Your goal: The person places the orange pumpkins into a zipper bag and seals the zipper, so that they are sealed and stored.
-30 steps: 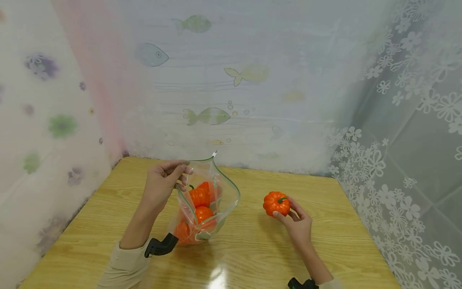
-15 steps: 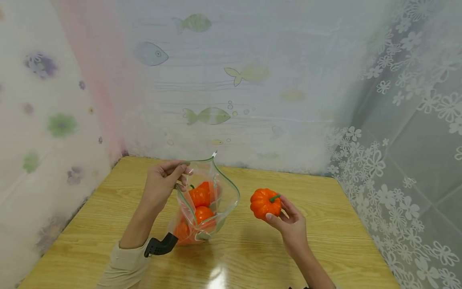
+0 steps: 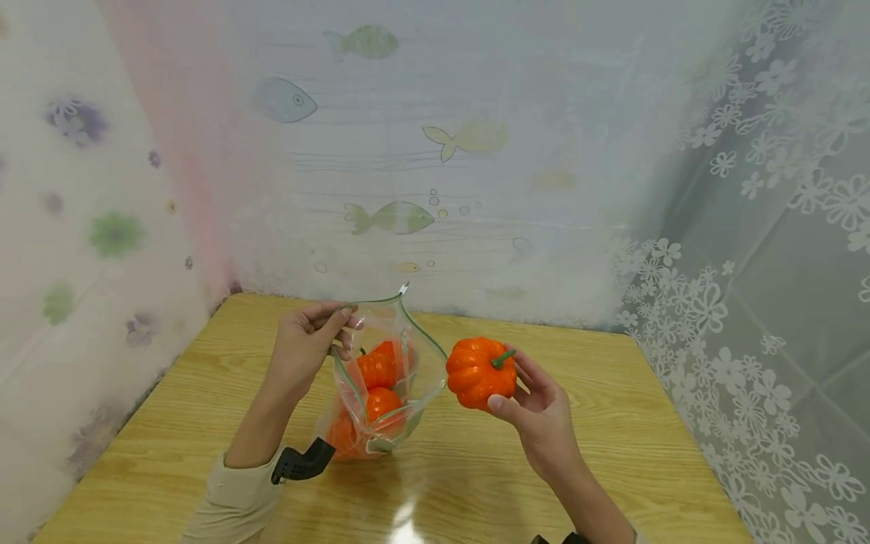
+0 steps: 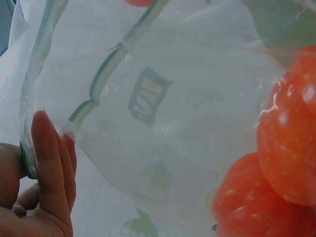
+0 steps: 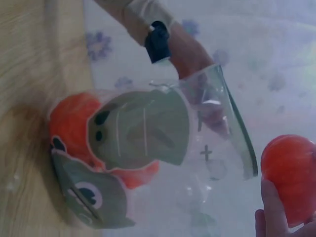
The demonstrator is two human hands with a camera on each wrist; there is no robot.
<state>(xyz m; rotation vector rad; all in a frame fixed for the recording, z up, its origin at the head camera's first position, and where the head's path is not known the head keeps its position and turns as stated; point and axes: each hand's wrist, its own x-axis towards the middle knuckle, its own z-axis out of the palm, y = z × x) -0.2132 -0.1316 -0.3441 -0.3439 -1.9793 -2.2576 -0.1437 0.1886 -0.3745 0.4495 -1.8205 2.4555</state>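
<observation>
A clear zip-top bag [image 3: 424,363] with a green-edged mouth stands on the wooden table, its mouth spread wide. My left hand [image 3: 309,340] pinches the bag's left rim between thumb and fingers. Several orange toy pumpkins [image 3: 377,370] lie inside it; in the left wrist view two pumpkins [image 4: 289,133] show through the plastic. Another orange pumpkin [image 3: 476,372] with a green stem is gripped by my right hand [image 3: 544,419], just right of the bag's mouth and overlapping its rim in the head view. From the right wrist, this pumpkin [image 5: 291,177] appears beside the green zip edge.
The wooden table [image 3: 612,423] extends to the right and in front of the bag. A pale back wall [image 3: 544,249] with printed fish rises behind it. Flowered sheets hang at both sides. A printed green cartoon figure [image 5: 143,131] covers the bag's side.
My right hand has carried the pumpkin leftward and slightly up, from over the table's right part to the bag's mouth. The left hand and bag stay where they were.
</observation>
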